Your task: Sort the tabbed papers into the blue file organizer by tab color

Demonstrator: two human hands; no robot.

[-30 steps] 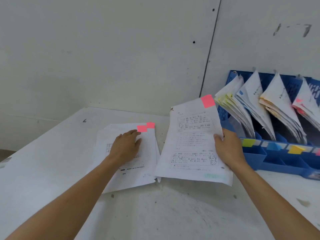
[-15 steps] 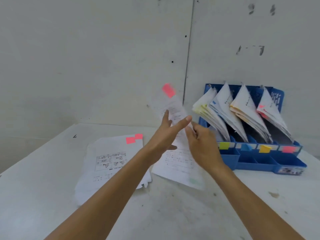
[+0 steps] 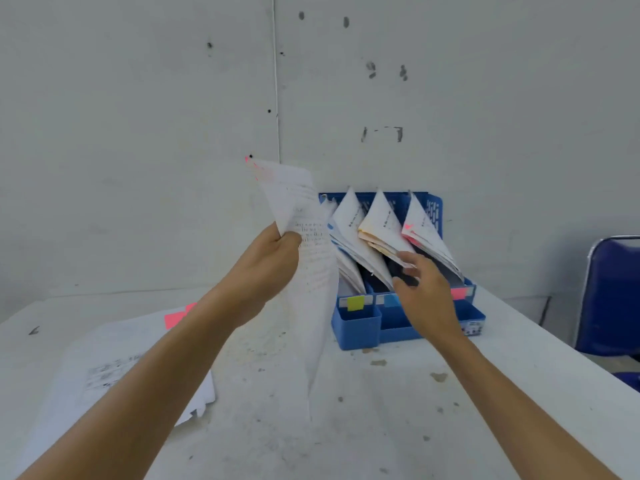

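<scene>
My left hand [image 3: 273,252] grips a printed sheet with a pink tab [image 3: 313,271], held upright and edge-on above the table, left of the blue file organizer [image 3: 356,327]. The organizer stands at the back by the wall with several slots of leaning papers [image 3: 381,220], marked at the front with yellow, blue and pink tabs. My right hand [image 3: 424,289] reaches in front of the organizer, fingers spread, touching the papers near the yellow-orange bundle; it holds nothing. A pile of pink-tabbed papers [image 3: 114,372] lies flat on the table at left, partly behind my left forearm.
The white table [image 3: 363,427] has scuff marks and runs to a right edge. A blue chair [image 3: 613,296] stands beyond that edge at right. Grey wall panels rise directly behind the organizer.
The pink-tabbed sheet passed from my right hand to my left, which left the pile. My right hand let go and moved right to the organizer's papers. The view shifted right.
</scene>
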